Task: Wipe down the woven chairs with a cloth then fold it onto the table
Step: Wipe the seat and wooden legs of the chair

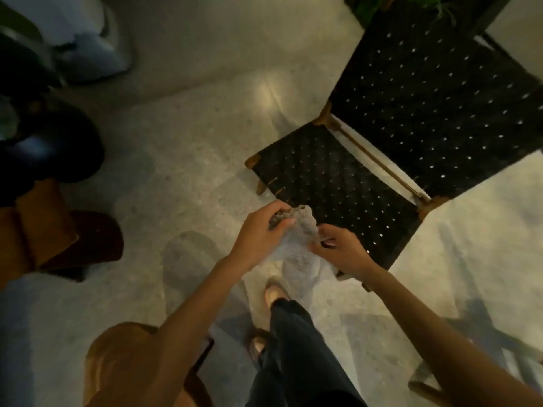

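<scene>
A pale grey cloth (299, 254) hangs between my two hands, above the floor at the front edge of a woven chair. My left hand (261, 230) grips the cloth's bunched top corner. My right hand (340, 251) pinches its right edge. The woven chair (338, 177) has a black woven seat and a black woven backrest (440, 92) on a brown wooden frame, and stands just beyond my hands to the right. The cloth's lower part droops over my foot.
A brown wooden seat or table edge (117, 356) lies at the lower left by my left arm. Brown and dark furniture (58, 230) stands at the left. A chair leg (426, 389) shows at the lower right. Pale speckled floor (191, 136) stretches ahead.
</scene>
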The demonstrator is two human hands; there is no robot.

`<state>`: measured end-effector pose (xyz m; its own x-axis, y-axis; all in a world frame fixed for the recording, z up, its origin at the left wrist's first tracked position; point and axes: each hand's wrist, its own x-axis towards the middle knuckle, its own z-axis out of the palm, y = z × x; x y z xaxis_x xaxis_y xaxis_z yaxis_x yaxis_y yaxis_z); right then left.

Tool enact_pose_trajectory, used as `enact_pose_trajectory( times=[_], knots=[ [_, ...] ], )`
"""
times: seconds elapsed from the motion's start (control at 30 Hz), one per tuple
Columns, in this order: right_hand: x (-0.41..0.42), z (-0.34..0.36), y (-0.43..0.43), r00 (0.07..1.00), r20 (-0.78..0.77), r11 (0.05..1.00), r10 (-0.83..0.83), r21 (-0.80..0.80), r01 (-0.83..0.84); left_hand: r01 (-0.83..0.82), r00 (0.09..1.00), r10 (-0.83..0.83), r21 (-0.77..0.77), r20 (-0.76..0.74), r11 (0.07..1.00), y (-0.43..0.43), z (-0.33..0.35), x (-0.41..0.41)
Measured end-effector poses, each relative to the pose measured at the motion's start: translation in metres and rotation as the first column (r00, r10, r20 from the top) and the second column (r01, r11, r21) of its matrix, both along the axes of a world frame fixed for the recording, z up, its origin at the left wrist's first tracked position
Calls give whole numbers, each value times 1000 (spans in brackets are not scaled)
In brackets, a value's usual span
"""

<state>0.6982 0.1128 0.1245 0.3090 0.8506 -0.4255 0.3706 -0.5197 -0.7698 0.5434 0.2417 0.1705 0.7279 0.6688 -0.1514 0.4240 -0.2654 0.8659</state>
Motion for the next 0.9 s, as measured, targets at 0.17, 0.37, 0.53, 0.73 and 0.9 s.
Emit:
enact_pose_trajectory(
  times=[0.17, 0.37, 0.53, 0.73, 0.9],
  knots=[
    [-4, -26, 30, 980, 18, 978, -199, -55, 200, 108, 994, -108, 5, 20, 994, 53, -10, 18],
    [4, -52, 87, 962, -53, 962, -268, -72, 264, 38, 997, -41, -45, -70, 998, 131, -44, 18],
    [5, -63, 135, 959, -28, 959, -282, -52, 280, -14, 995, 7, -70, -97, 997, 184, -73, 7],
    [-4, -91, 199, 955, 44, 956, -295, 4, 295, -48, 985, 37, -65, -166, 997, 255, -124, 5],
    [-13, -145, 261, 919, 106, 925, -381, 64, 376, 17, 986, -29, -74, -167, 997, 326, -187, 16]
  ],
)
